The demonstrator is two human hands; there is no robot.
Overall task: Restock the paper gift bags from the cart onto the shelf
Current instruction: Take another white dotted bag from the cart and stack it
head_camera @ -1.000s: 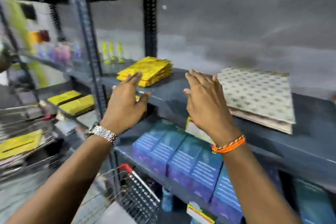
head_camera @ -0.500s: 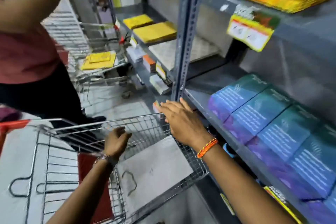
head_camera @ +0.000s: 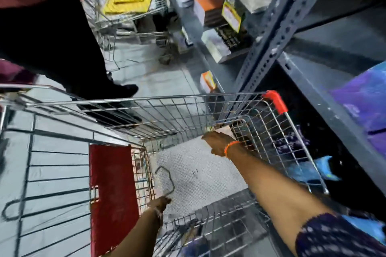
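A stack of white patterned paper gift bags (head_camera: 198, 175) lies flat in the wire cart (head_camera: 188, 98), a dark cord handle showing on top. My right hand (head_camera: 218, 144), with an orange wristband, is down inside the cart, fingers curled over the far edge of the stack. My left hand (head_camera: 160, 204) rests at the stack's near left corner; its fingers are hidden, so its grip is unclear. The grey metal shelf (head_camera: 309, 81) stands just right of the cart.
The cart's red flap (head_camera: 112, 194) stands left of the bags. Another person in dark trousers (head_camera: 52, 37) stands at the cart's far side. A second cart with yellow bags (head_camera: 129, 0) is beyond. Purple boxes (head_camera: 365, 100) sit on the shelf beside a perforated upright (head_camera: 271, 33).
My view dropped from the shelf down into the cart. Both hands left the shelf edge and went down into the basket, ending on the white bag stack.
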